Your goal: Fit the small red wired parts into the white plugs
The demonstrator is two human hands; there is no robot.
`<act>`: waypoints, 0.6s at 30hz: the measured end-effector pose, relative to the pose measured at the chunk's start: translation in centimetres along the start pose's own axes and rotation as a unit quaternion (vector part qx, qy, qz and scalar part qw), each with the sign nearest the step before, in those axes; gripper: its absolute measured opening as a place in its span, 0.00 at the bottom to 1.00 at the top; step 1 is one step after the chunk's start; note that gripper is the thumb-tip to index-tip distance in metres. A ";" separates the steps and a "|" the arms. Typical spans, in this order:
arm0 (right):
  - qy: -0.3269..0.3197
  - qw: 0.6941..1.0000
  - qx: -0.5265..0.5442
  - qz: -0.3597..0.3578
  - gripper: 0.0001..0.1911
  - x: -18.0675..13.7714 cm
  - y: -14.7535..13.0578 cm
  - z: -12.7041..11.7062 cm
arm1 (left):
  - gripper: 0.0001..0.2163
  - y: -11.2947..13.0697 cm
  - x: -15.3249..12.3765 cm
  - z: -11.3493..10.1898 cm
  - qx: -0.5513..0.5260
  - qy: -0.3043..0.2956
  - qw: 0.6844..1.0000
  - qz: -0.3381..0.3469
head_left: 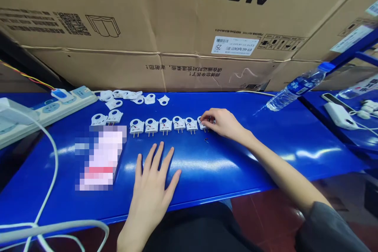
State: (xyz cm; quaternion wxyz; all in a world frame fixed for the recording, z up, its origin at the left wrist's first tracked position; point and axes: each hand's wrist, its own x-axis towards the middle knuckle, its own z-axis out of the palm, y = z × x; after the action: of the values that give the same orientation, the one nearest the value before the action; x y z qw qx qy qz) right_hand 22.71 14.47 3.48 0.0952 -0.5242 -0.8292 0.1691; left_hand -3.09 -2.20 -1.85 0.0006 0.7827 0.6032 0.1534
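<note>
A row of several white plug casings with ring-shaped tops lies on the blue table, metal prongs pointing toward me; one is this plug casing (165, 125). My right hand (220, 121) is closed over the rightmost plug casing (202, 123), its fingertips on it and hiding much of it. A small dark bit of wire (206, 140) lies just below those fingers. My left hand (156, 183) rests flat on the table in front of the row, fingers spread, holding nothing. Two more plug casings (114, 116) sit to the left, above a pixelated pinkish item (103, 157).
Loose white covers (150, 99) lie behind the row. A power strip (47, 111) and white cables (54, 165) occupy the left side. A water bottle (298, 86) leans at the right, near a white charger (339, 115). Large cardboard boxes (177, 27) wall off the back.
</note>
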 end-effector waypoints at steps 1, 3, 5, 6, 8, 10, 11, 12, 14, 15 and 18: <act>-0.003 1.000 -0.007 -0.001 0.09 0.2 -0.1 0.1 | 0.27 0.0 0.0 0.0 0.001 -0.001 1.000 0.001; -0.005 1.000 -0.013 -0.001 0.09 0.4 -0.3 0.2 | 0.28 0.0 0.0 0.0 0.002 -0.001 1.000 0.001; -0.003 1.000 -0.007 0.000 0.08 0.5 -0.4 0.3 | 0.27 0.1 -0.1 0.0 0.001 -0.001 1.000 -0.002; 0.000 1.000 -0.001 -0.001 0.08 0.5 -0.5 0.4 | 0.27 0.1 -0.1 0.0 0.000 0.000 1.000 -0.004; 0.011 1.000 0.010 -0.005 0.08 0.5 -0.6 0.6 | 0.27 0.1 -0.1 0.0 -0.001 0.002 1.000 -0.004; 0.022 1.000 0.016 -0.006 0.08 0.4 -0.6 0.7 | 0.27 0.1 -0.1 0.0 0.000 0.000 1.000 -0.004; 0.027 0.999 0.018 -0.006 0.08 0.3 -0.6 0.7 | 0.27 0.1 -0.1 0.0 0.000 -0.002 1.000 -0.004; 0.032 0.999 0.022 -0.006 0.08 0.2 -0.7 0.7 | 0.27 0.0 -0.1 0.0 0.000 -0.002 1.000 -0.003; 0.039 0.999 0.036 -0.009 0.07 0.0 -0.8 0.4 | 0.27 0.0 -0.1 0.1 0.000 -0.002 1.000 -0.001; 0.040 0.998 0.049 -0.014 0.07 -0.1 -0.8 0.2 | 0.27 -0.1 -0.1 0.1 0.000 -0.001 1.000 0.002; 0.004 0.994 0.103 -0.044 0.07 -0.5 -1.1 -0.6 | 0.27 -0.1 -0.1 0.1 -0.001 0.001 1.000 0.002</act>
State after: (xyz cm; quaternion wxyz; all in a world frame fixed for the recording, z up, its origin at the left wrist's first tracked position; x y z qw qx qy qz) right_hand 22.18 13.67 4.48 0.1590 -0.4756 -0.8290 0.2475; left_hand -3.15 -2.21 -1.97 0.0008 0.7838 0.6014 0.1548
